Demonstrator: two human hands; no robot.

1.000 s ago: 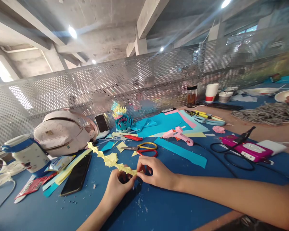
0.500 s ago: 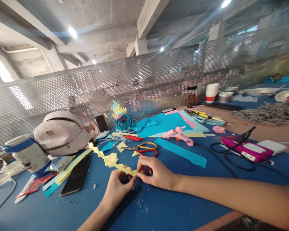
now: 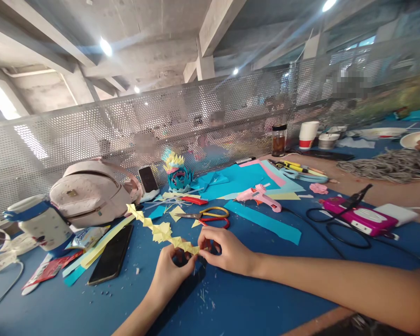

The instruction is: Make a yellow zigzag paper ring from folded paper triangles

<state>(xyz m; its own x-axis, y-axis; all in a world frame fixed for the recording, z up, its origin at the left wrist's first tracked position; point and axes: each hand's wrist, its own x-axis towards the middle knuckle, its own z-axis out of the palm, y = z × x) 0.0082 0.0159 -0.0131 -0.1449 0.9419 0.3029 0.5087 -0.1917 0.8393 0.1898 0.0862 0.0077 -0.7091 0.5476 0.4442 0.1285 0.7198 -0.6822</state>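
Observation:
A yellow folded paper strip (image 3: 161, 231) with a row of pointed, zigzag folds runs up and left from my fingers. My left hand (image 3: 173, 266) pinches it near its lower right end. At that same end, the fingertips of my right hand (image 3: 226, 249) are closed on the strip's tip. Just beyond my right hand lie scissors (image 3: 210, 215) with yellow and red handles. Small yellow paper scraps (image 3: 176, 213) rest near the blades. Farther back sits a pink glue gun (image 3: 259, 197), beside a long blue paper strip (image 3: 266, 221).
To the left are a black phone (image 3: 111, 256), a bottle (image 3: 42, 226) and a pale pink backpack (image 3: 87, 191). A blue and yellow folded-paper piece (image 3: 178, 175) stands at the back near blue paper sheets (image 3: 245, 177). On the right lies a magenta device (image 3: 359, 215) with black cable.
The far end of the yellow folded strip has shifted slightly left and up. Both hands have stayed almost in place, still pinching its near end.

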